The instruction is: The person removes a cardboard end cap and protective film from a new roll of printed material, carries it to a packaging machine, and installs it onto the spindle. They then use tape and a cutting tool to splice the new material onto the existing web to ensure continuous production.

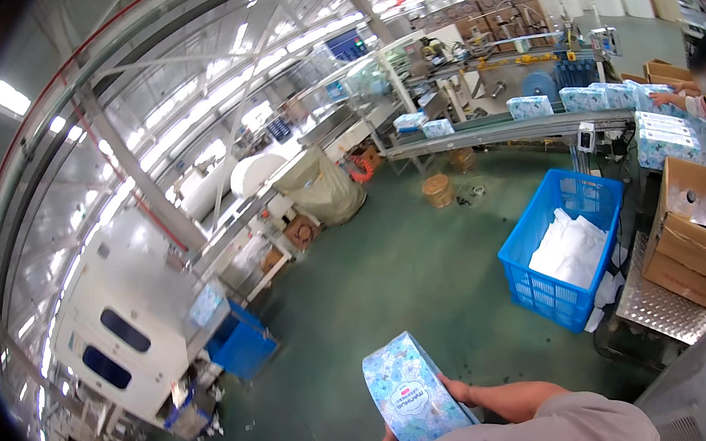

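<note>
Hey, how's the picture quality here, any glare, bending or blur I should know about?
Head view: strong fisheye, so the conveyor and roof beams curve toward a black rim; ceiling lights blow out to white glare upper left; the floral tissue pack near the lower edge is fairly sharp; the distant person is blurred.

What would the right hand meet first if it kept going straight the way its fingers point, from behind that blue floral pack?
The right hand points left against the blue floral pack, so the pack comes first. Past it, only green floor shows, though depth is unclear.

Head-worn fisheye view, looking down and forward, green floor (378, 287) far below, edges curved
</note>
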{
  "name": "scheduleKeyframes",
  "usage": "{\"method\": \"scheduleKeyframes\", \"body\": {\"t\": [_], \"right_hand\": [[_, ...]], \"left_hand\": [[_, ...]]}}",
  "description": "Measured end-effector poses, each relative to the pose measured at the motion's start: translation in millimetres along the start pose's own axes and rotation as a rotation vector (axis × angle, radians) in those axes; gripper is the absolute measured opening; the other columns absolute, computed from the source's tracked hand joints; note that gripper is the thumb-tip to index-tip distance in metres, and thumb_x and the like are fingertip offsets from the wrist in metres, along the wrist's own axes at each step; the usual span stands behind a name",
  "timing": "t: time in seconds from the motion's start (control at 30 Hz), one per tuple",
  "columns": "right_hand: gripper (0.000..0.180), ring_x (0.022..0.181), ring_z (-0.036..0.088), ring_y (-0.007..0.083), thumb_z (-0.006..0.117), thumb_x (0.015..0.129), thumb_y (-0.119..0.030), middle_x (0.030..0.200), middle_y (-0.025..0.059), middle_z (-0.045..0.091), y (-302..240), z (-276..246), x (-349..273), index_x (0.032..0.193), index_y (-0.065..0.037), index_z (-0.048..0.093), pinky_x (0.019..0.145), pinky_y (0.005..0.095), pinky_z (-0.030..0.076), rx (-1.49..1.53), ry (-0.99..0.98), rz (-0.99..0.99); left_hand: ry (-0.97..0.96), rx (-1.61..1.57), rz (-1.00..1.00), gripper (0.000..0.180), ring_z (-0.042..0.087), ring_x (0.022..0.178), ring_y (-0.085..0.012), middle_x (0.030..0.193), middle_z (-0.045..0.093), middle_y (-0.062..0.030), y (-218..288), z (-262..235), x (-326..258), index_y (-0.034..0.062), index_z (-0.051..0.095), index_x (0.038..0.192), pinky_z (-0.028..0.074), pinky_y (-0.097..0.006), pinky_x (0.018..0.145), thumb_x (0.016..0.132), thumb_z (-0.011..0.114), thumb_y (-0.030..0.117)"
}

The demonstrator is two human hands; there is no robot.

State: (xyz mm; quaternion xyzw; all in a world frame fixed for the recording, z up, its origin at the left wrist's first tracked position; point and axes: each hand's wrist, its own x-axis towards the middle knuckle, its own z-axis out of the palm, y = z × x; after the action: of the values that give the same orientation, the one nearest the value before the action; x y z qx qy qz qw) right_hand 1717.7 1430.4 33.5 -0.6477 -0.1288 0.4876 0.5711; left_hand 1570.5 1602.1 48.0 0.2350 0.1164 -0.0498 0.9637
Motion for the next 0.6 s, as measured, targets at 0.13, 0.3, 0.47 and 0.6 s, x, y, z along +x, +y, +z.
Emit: {"method": "scheduleKeyframes", "body": {"t": [0.13,0.3,0.47,0.6], "right_hand": [[0.078,0.138,0.048,0.024,0.021,0.108,-0.062,0.149,0.0114,0.056,-51.2,-53.9,104.7,0.149,-0.005,0.054,0.12,0.0387,0.027,0.283,-0.162,-0.01],[0.073,0.134,0.05,0.0217,0.019,0.11,-0.058,0.146,0.0082,0.058,-89.9,-147.0,222.6,0.148,-0.006,0.055,0.116,0.0369,0.035,0.441,-0.024,-0.093],[0.074,0.129,0.055,0.0234,0.021,0.11,-0.059,0.142,0.0105,0.062,-159.3,-197.3,315.7,0.147,-0.005,0.055,0.114,0.0384,0.039,0.469,0.07,-0.148],[0.075,0.127,0.058,0.0247,0.023,0.11,-0.059,0.138,0.0121,0.064,-210.1,-262.5,394.7,0.146,-0.002,0.055,0.113,0.0396,0.04,0.689,0.031,-0.202]], "left_hand": [[0.08,0.144,-0.068,0.072,0.055,0.133,-0.0393,0.15,0.053,-0.0182,82.3,11.5,101.6,0.0062,0.042,0.154,0.046,-0.056,0.111,0.105,0.032,0.059],[0.042,0.318,-0.047,0.067,0.054,0.134,-0.0371,0.151,0.052,-0.0174,142.0,76.6,241.2,0.0047,0.042,0.154,0.046,-0.053,0.112,0.108,0.03,0.052],[0.119,0.368,-0.129,0.067,0.054,0.134,-0.0361,0.151,0.052,-0.0164,222.6,82.9,359.2,0.0051,0.042,0.154,0.046,-0.052,0.112,0.108,0.032,0.053],[0.032,0.523,-0.213,0.066,0.056,0.132,-0.0355,0.15,0.054,-0.0156,287.1,79.6,480.7,0.0055,0.043,0.153,0.047,-0.052,0.112,0.108,0.033,0.053]]}}
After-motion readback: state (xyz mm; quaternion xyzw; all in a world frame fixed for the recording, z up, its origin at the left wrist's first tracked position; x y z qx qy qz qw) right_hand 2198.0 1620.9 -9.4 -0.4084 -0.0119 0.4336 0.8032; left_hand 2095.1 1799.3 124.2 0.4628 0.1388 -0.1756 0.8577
